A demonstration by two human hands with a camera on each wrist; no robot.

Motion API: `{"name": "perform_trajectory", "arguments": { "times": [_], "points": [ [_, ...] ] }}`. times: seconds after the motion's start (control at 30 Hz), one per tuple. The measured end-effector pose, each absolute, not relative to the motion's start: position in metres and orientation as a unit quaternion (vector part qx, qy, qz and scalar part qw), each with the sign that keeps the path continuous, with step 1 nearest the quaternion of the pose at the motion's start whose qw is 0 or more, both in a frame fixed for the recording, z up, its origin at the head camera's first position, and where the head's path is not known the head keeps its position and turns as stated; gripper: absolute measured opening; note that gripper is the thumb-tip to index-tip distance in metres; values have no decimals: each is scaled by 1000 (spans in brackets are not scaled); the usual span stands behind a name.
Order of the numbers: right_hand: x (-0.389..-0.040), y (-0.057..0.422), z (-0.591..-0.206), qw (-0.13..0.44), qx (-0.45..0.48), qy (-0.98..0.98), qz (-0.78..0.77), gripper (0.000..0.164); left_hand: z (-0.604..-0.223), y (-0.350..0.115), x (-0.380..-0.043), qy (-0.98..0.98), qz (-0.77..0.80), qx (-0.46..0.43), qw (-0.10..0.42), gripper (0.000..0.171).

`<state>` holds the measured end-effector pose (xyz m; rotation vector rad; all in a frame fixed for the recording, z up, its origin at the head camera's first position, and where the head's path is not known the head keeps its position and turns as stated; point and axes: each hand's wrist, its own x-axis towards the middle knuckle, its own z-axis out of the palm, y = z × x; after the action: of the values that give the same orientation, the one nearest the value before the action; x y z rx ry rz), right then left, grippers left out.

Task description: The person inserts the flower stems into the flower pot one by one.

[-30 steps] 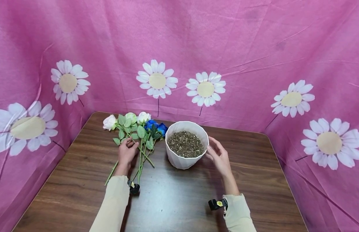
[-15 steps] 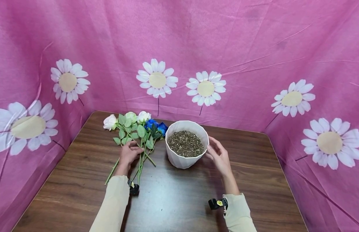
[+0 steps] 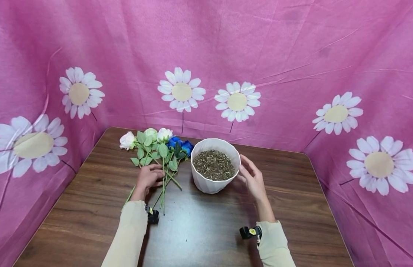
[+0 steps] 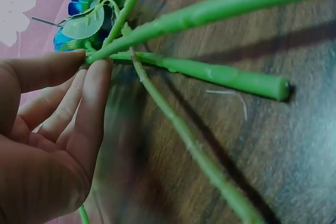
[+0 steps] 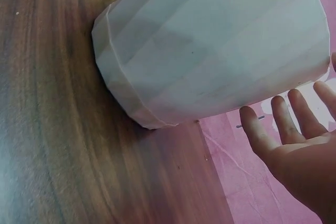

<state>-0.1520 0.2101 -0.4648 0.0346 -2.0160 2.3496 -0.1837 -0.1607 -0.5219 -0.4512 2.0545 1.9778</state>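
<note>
Several artificial roses lie at the back left of the table: a pale pink rose (image 3: pixel 127 141), a pale green rose (image 3: pixel 150 134), a white rose (image 3: pixel 164 134) and blue roses (image 3: pixel 174 142). My left hand (image 3: pixel 148 178) is over their crossed stems. In the left wrist view its thumb and fingers pinch a green rose stem (image 4: pixel 189 17), while other stems cross close by. A white faceted flowerpot (image 3: pixel 209 186) filled with dark soil (image 3: pixel 214 165) stands upright right of the roses. Beside its right side is my right hand (image 3: pixel 254 182), fingers spread and fingertips right at the pot's wall.
The brown wooden table (image 3: pixel 293 207) has a pink curtain (image 3: pixel 279 44) printed with big daisies around its back and sides. A black wrist camera (image 3: pixel 249 233) sits on the right wrist and another camera (image 3: pixel 153 215) on the left.
My left hand has moved slightly down and right among the stems and pinches one, shifting several stems a little to the right. The right hand and the flowerpot have stayed in place.
</note>
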Motion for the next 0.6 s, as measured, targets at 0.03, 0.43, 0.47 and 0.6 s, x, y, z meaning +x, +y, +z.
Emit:
{"name": "perform_trajectory", "arguments": {
  "times": [0.03,0.43,0.47,0.6],
  "points": [
    [-153,210,-464,24,12,-650,760,48,-522,-161,-184,699,687,-150,129,48],
    [-162,207,-464,22,2,-627,778,48,-524,-162,-181,615,762,-155,134,56],
    [-162,208,-464,22,0,-626,780,48,-524,-162,-181,605,769,-156,134,57],
    [-162,209,-464,19,-4,-623,782,48,-525,-163,-182,570,795,-159,132,59]
  ]
}}
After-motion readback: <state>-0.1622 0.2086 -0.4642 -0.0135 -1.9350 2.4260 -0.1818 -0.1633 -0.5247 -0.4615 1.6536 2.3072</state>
